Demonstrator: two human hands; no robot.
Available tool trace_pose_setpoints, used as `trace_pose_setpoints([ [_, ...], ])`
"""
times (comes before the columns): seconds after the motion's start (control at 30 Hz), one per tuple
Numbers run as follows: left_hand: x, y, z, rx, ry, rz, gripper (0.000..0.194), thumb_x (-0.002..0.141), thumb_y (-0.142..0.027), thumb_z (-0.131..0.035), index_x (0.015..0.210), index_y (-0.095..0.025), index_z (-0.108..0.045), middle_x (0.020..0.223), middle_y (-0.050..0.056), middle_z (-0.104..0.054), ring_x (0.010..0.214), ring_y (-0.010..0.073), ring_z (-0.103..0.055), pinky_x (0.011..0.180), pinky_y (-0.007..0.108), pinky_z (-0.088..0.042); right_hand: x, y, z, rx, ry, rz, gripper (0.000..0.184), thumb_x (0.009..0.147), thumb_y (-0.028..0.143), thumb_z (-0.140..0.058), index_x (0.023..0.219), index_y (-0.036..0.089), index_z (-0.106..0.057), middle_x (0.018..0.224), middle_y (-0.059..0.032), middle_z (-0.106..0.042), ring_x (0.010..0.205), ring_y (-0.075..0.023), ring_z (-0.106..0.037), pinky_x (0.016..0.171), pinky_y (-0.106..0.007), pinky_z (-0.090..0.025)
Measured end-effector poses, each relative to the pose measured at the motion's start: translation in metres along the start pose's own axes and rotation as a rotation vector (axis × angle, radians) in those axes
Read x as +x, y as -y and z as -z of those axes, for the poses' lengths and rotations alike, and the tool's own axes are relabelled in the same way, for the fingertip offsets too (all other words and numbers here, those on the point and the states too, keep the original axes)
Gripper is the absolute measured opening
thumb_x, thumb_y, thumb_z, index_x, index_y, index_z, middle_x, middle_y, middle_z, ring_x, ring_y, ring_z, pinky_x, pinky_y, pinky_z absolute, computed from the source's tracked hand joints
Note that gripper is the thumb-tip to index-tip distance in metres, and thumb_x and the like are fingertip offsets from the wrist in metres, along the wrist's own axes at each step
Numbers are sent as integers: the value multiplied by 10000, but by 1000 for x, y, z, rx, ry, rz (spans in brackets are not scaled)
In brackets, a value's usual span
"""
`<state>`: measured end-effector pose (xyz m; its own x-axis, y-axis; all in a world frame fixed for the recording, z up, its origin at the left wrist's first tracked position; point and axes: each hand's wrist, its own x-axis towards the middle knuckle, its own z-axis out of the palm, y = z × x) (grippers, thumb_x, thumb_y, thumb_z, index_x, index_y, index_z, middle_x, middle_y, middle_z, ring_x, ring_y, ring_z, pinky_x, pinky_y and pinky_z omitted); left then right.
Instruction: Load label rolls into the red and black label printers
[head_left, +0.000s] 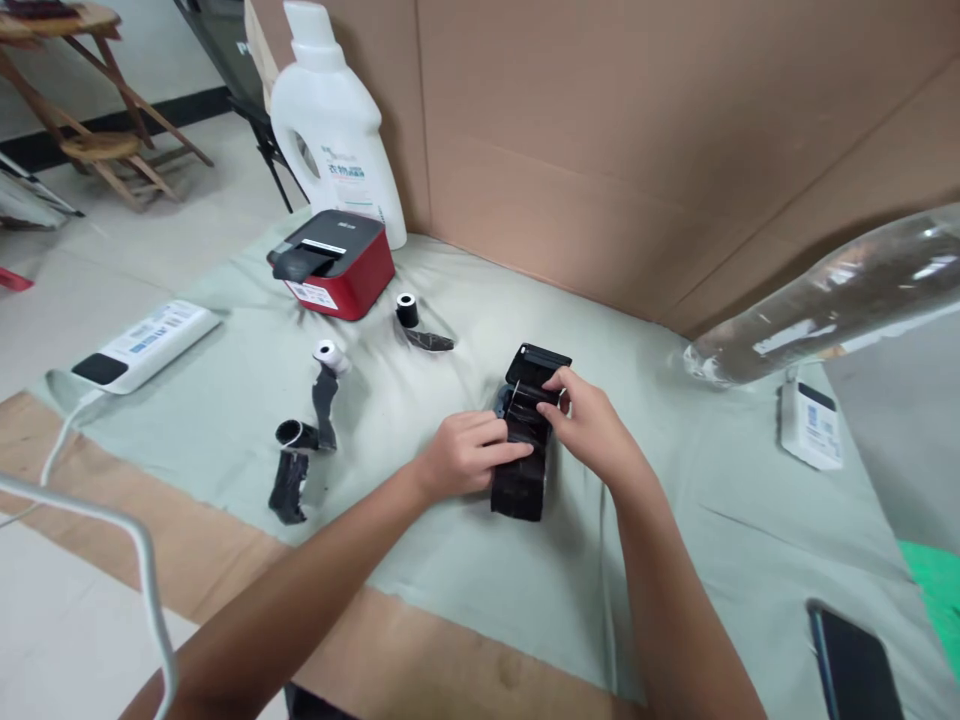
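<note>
A small black printer (525,430) with its lid raised sits on the pale green cloth (225,400) in the middle. My left hand (465,455) rests against its left side, fingers closed over the black ribbon or film across the open top. My right hand (589,420) grips the printer's right side, thumb and fingers pinched at the lid hinge. A strip of black film hangs down the printer's front.
A red and black label printer (337,265) and a white detergent bottle (330,120) stand at the back left. Several small rolls with black film (300,440) lie left of my hands. A power strip (142,345), a clear plastic bottle (825,300), a white adapter (810,425) and a phone (855,665) surround the area.
</note>
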<state>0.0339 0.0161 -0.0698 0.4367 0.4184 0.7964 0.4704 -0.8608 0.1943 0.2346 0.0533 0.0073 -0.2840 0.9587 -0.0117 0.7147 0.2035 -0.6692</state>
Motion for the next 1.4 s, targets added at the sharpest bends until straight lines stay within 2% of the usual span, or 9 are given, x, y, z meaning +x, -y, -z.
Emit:
trace_pose_setpoints([
  [0.33,1,0,0,-45,-28,24,141,957,-217,-589,1006,-178,-714,661,-7,-561,603,142,-479,556,286,-365,-8,22,-5,-228,23,-67,135,882,109,-510,946,224,-478,955,-56,-642,830,-214,-593,713,-325,-412],
  [0.47,0,-1,-1,-40,-19,34,139,952,-195,-581,985,-181,-715,657,-9,-563,607,140,-486,559,286,-369,-7,19,-16,-313,70,-57,157,868,80,-514,944,216,-496,980,-86,-619,949,-259,-593,761,-355,-444],
  [0.6,-1,0,-1,-16,18,44,193,963,-163,-526,988,-188,-715,652,-8,-569,605,140,-496,564,292,-382,-6,12,-30,-440,-60,-48,151,861,79,-507,927,206,-556,1074,-124,-531,973,-270,-563,734,-360,-460],
  [0.77,-2,0,1,2,32,25,200,973,-162,-509,1006,-190,-705,653,-6,-585,607,137,-505,563,290,-367,-6,13,-24,-369,-162,-33,34,889,213,-564,916,231,-575,956,-78,-522,896,-258,-556,754,-382,-488],
  [0.87,3,-1,4,12,18,-36,155,978,-204,-541,992,-178,-694,638,-15,-571,589,133,-485,545,292,-346,-1,15,-15,-248,-294,2,197,939,285,-530,1117,218,-579,1149,-136,-548,984,-283,-575,851,-439,-502],
  [0.93,6,-5,5,30,17,-84,137,972,-196,-552,993,-176,-685,641,-21,-568,581,127,-476,532,292,-328,4,13,-11,-170,-314,59,353,968,293,-489,1311,211,-516,1330,-167,-513,1058,-288,-581,927,-462,-489],
  [1.03,7,-12,9,50,28,-126,106,955,-157,-573,1004,-170,-665,656,-26,-574,591,117,-491,528,289,-317,7,8,-5,-84,-247,121,380,995,287,-446,1364,224,-508,1348,-143,-544,1075,-271,-595,971,-450,-475],
  [1.2,-5,-24,21,70,104,-181,80,933,-124,-627,1002,-165,-634,639,-51,-545,564,96,-490,509,281,-289,-1,12,8,-56,-111,101,162,950,220,-512,1062,234,-629,1112,-78,-615,932,-223,-613,860,-370,-485],
  [1.4,-9,-23,28,35,181,-226,89,889,-99,-691,946,-133,-632,653,-49,-544,588,96,-502,512,283,-304,-13,21,13,-125,85,43,117,898,171,-560,982,248,-584,1030,-39,-582,798,-179,-584,737,-325,-459],
])
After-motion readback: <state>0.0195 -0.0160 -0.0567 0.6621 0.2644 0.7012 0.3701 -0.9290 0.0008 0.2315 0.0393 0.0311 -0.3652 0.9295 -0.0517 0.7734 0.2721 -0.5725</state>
